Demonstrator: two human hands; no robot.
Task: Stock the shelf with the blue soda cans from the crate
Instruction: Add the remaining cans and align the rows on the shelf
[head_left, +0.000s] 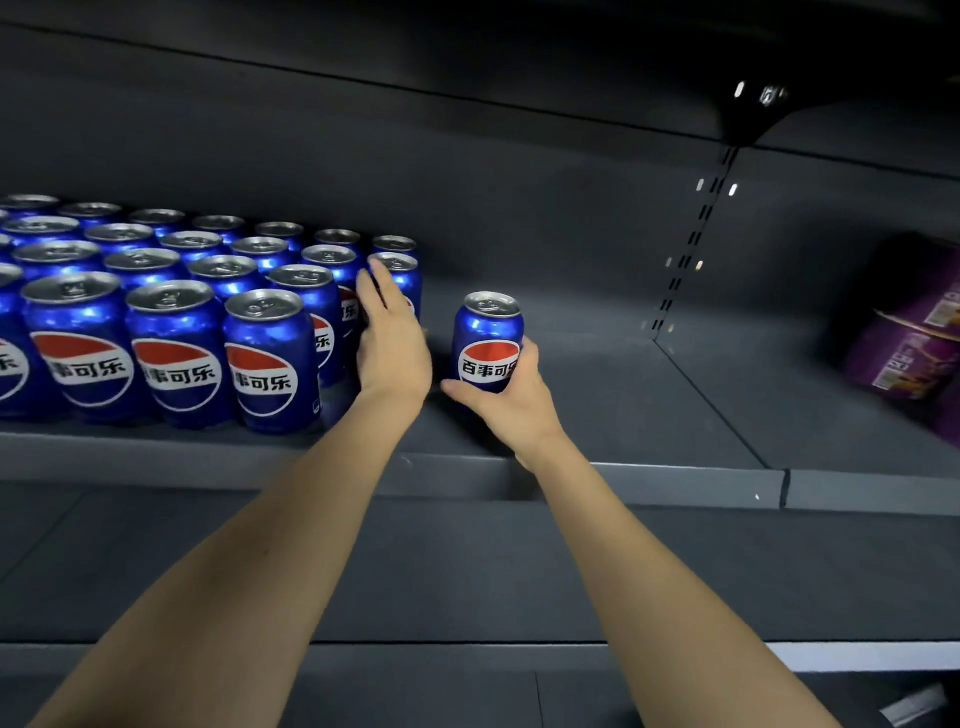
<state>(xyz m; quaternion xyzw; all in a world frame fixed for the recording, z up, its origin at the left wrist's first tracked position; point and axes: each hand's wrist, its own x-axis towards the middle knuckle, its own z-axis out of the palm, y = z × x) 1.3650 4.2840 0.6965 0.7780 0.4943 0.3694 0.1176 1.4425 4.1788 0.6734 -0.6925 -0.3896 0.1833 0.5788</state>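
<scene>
Several blue soda cans (176, 332) stand in rows on the left part of the dark grey shelf (597, 395). My left hand (392, 343) reaches in at the right end of the rows, fingers around a can (402, 275) that it mostly hides. My right hand (511, 392) grips a single upright blue can (488, 338) from below and behind; the can stands apart on the shelf, to the right of the rows. The crate is out of view.
Purple packages (914, 338) lie in the neighbouring shelf bay at the right, past a slotted upright (691, 244). Bare shelf floor stretches between the lone can and that upright. A lower shelf (467, 571) runs beneath my forearms.
</scene>
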